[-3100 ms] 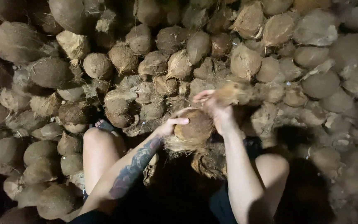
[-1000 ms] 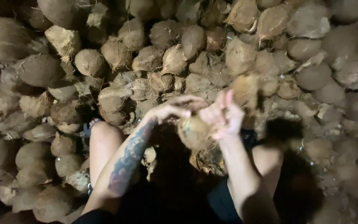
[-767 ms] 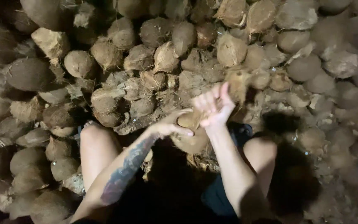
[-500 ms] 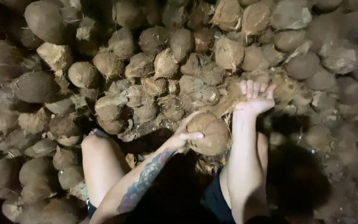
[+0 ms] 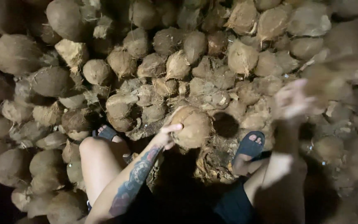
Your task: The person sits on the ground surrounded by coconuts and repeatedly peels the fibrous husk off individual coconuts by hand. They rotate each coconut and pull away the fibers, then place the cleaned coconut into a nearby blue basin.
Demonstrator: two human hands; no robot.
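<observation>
— Coconut: where is it?
— In front of the pile of coconuts, left hand gripping its side.
— Right hand?
— Raised, blurred; fingers spread, holding nothing.

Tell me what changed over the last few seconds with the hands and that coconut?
The right hand, earlier on the coconut beside the left hand, has let go and swung out to the right, blurred, with a blurred piece of husk beyond it. The left hand still holds the coconut. The pile of coconuts and both sandalled feet stayed put.
</observation>
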